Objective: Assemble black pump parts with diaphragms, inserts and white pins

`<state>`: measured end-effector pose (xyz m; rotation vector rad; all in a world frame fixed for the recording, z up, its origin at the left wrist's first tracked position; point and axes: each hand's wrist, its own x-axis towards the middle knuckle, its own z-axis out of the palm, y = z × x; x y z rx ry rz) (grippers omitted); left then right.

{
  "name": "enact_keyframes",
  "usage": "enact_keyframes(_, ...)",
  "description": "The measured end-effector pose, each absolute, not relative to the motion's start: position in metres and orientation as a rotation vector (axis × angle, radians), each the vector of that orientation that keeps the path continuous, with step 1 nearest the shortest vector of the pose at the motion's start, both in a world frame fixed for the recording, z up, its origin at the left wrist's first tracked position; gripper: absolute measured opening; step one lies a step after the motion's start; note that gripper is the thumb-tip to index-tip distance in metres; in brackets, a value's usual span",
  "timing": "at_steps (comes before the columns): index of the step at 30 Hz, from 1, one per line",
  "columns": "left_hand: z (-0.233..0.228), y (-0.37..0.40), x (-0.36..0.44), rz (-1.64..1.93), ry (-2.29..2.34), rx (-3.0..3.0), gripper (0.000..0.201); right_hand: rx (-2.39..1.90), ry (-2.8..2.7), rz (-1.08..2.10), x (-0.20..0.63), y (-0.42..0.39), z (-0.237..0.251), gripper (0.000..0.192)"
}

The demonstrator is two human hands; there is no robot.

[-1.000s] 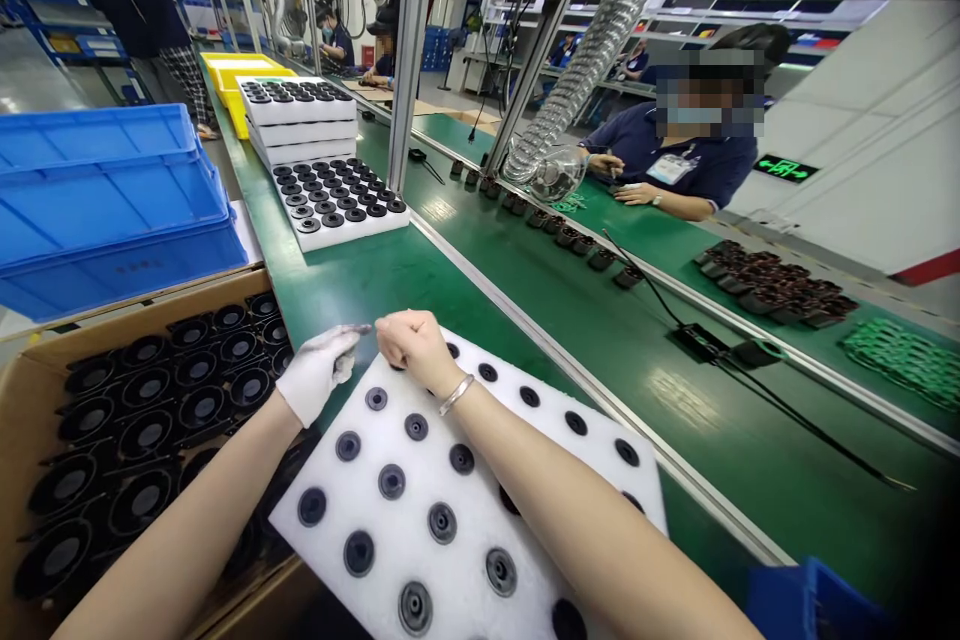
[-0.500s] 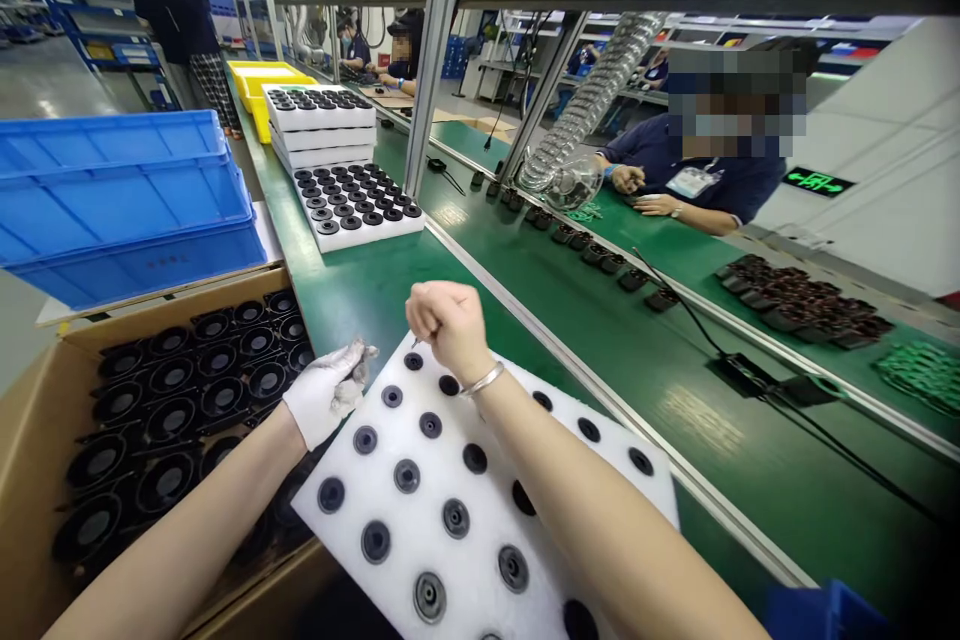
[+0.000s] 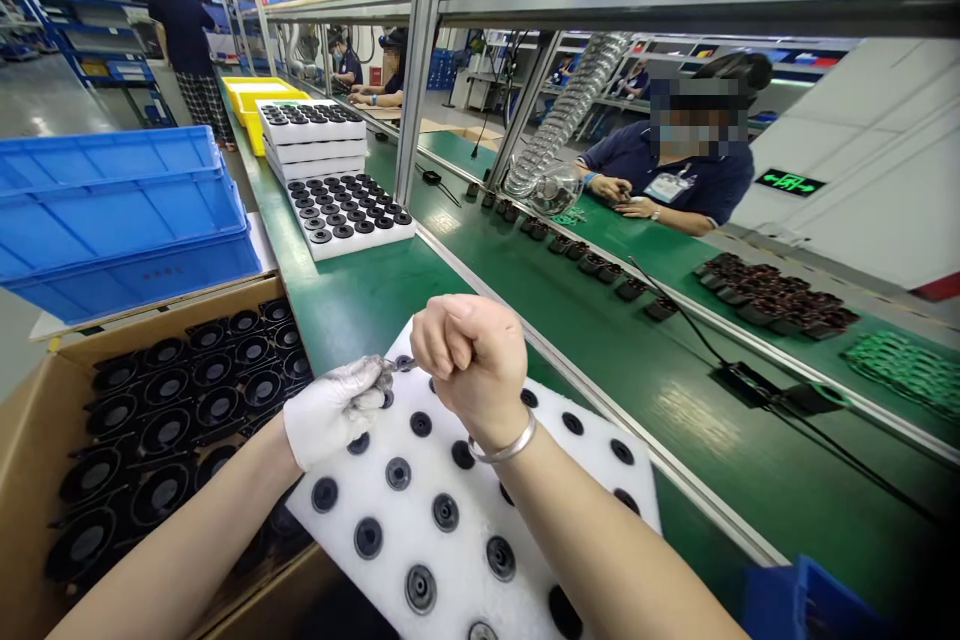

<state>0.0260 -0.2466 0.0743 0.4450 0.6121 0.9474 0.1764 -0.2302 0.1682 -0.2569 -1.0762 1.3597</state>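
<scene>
My left hand, in a white glove with dark-stained fingertips, is pinched closed at the left edge of a white foam tray. Whatever sits between its fingertips is too small to name. Bare and curled into a fist, my right hand is held over the tray's far corner, a metal bangle on its wrist. A thin dark sliver shows between the two hands; its kind is unclear. Round black parts sit in rows in the tray, some hidden beneath my right forearm.
At left, a cardboard box holds rows of black ring-shaped parts, with blue crates behind. Stacked foam trays stand ahead on the green bench. A metal post rises beyond; across the line sits a co-worker.
My left hand has moved up and right, its fingers now pinched near my right hand. My right fist has shifted slightly right and down. The whole view has turned a little.
</scene>
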Motion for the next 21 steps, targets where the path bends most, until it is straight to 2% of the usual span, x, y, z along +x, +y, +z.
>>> enact_keyframes(6, 0.082, -0.257, 0.037, 0.979, 0.555, 0.257, 0.008, -0.272, -1.156, 1.321, 0.174, -0.241, 0.168, 0.053)
enact_keyframes(12, 0.089, -0.265, 0.053, 0.957, 0.607, 0.101, 0.023, -0.238, -1.189, 1.269, 0.175, -0.245, 0.163, 0.050)
enact_keyframes(21, 0.088, -0.269, 0.065, 0.952, 0.603, 0.106, 0.020, -0.295, -1.158, 1.247, 0.189, -0.258, 0.169, 0.053)
